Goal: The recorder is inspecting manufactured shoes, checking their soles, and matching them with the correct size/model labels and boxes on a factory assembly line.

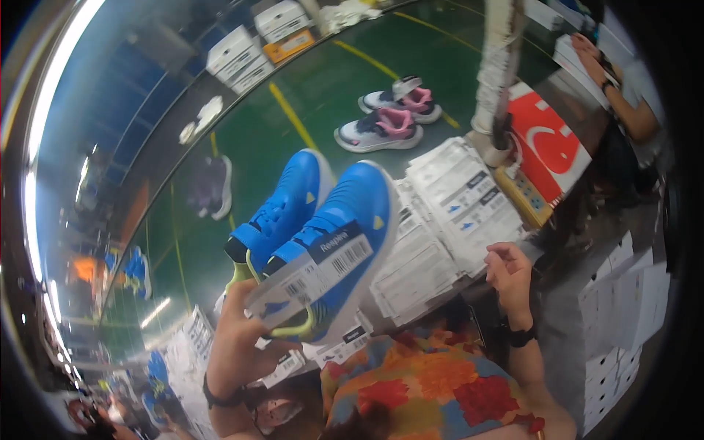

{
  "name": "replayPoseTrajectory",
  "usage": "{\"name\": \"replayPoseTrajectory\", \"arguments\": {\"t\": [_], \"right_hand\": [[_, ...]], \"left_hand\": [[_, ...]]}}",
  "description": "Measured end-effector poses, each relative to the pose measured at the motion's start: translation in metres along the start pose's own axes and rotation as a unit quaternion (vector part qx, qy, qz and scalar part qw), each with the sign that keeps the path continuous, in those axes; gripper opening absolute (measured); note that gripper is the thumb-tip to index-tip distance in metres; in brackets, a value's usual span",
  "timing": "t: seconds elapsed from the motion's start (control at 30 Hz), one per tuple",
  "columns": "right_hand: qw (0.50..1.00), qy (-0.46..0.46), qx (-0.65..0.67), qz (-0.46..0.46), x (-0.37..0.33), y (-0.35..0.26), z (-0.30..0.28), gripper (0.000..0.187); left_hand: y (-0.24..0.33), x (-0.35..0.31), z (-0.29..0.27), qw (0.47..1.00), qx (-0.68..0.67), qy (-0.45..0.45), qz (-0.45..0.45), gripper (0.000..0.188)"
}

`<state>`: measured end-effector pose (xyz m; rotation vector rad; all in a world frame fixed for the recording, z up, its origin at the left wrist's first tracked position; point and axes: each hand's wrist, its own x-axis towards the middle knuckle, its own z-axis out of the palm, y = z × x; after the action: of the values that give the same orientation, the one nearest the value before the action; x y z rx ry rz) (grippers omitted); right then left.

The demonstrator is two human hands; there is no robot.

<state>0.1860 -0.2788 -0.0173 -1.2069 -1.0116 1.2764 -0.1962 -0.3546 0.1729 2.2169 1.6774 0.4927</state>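
A pair of blue sneakers (345,213) with lime-green heel loops and white soles is held up in front of me, toes pointing away. My left hand (246,337) grips them at the heel end. A white-and-navy printed label strip (312,275) lies across the nearer shoe, and the left thumb is against its lower end. My right hand (510,275) is raised to the right, apart from the shoes. Its fingers are loosely bent and spaced, and nothing shows in them. Close by it are stacks of printed white label sheets (458,213).
On the green conveyor belt (293,88) stand grey-and-pink sneakers (381,130), a dark purple shoe (213,187) and more blue shoes (137,273). Shoeboxes (238,59) sit beyond. At right are a wrapped post (499,66), a power strip (526,194), a red box (546,136) and another person's hand (587,55).
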Motion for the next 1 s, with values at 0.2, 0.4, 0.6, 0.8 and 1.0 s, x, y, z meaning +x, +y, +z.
{"name": "replayPoseTrajectory", "arguments": {"t": [0.2,0.4,0.6,0.8,1.0], "right_hand": [[0.902,0.292,0.216,-0.235,-0.021,-0.018,-0.025,0.012],[0.861,0.350,0.123,-0.349,-0.077,-0.047,-0.067,0.016],[0.887,0.368,0.054,-0.274,-0.083,-0.030,-0.071,0.018],[0.940,0.274,0.098,-0.178,-0.063,-0.019,-0.040,0.015],[0.966,0.007,-0.157,-0.204,-0.042,-0.040,-0.010,0.010]], "left_hand": [[0.064,0.138,0.034,0.944,-0.117,-0.141,0.274,0.055],[0.174,0.265,0.151,0.882,0.000,0.080,0.465,0.041],[0.196,0.374,0.207,0.922,0.100,0.058,0.370,0.038],[0.172,0.403,0.221,0.917,0.108,0.004,0.384,0.052],[0.137,0.309,0.177,0.875,0.048,0.084,0.475,0.049]]}}
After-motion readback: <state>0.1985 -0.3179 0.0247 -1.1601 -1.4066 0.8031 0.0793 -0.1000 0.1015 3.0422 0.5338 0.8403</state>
